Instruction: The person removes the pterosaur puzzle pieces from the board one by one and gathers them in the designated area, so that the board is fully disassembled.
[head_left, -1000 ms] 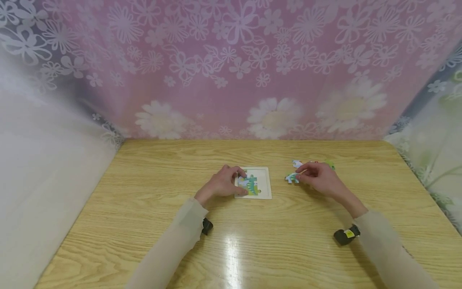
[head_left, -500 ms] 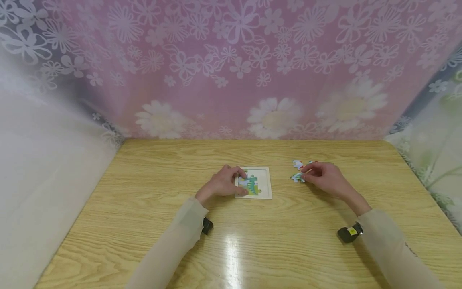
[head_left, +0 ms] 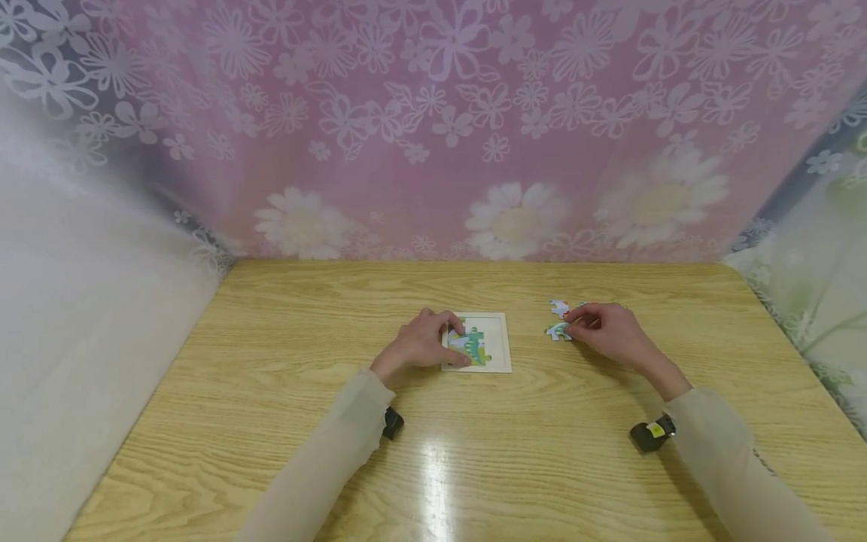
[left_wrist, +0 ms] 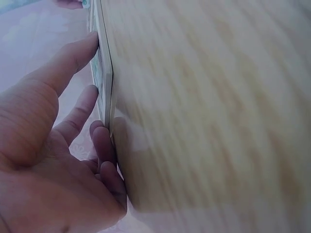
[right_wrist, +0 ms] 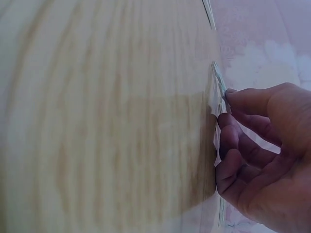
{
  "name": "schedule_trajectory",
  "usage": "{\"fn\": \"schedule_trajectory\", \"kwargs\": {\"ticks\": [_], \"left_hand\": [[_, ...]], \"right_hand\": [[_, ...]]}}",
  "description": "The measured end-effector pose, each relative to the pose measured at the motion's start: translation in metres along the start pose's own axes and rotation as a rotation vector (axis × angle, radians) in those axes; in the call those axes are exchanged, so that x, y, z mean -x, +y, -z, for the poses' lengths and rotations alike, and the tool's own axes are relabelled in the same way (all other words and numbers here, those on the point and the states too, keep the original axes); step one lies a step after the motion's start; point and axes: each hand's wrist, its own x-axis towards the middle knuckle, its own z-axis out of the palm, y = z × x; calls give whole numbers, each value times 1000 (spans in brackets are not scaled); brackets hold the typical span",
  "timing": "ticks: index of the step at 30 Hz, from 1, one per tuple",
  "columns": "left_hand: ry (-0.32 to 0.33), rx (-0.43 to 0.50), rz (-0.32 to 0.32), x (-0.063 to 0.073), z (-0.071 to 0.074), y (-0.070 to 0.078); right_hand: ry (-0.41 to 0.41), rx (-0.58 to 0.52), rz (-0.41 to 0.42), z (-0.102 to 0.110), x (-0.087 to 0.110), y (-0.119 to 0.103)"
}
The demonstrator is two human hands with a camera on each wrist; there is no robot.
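In the head view, my left hand (head_left: 424, 340) rests on the left side of a square puzzle board (head_left: 500, 346). Its thumb and forefinger touch the fitted dinosaur pieces (head_left: 472, 346). The left wrist view shows the other fingers bent beside the board's edge (left_wrist: 108, 87). To the right, my right hand (head_left: 605, 331) pinches a white-and-green puzzle piece (head_left: 557, 332) between thumb and fingers. From the right wrist, the pinched piece (right_wrist: 219, 82) appears edge-on, tilted off the table. Behind it lies a pale puzzle piece (head_left: 558, 307); other pieces are mostly hidden by the right hand.
Everything lies on a wood-grain table (head_left: 325, 316). A pink flowered curtain (head_left: 406, 188) hangs along its far edge. Pale cloth (head_left: 101, 301) covers the left side. Black camera mounts (head_left: 650, 434) sit at both wrists.
My right hand has shifted slightly right with the puzzle piece, away from the board, then stayed nearly still. My left hand keeps its place on the board.
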Motion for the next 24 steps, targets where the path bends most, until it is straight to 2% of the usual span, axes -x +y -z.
{"fn": "schedule_trajectory", "kwargs": {"ticks": [16, 24], "left_hand": [[-1, 19, -6, 0, -1, -3], [10, 16, -17, 0, -1, -5]], "right_hand": [[26, 53, 16, 1, 0, 3], [59, 7, 20, -1, 0, -4]]}}
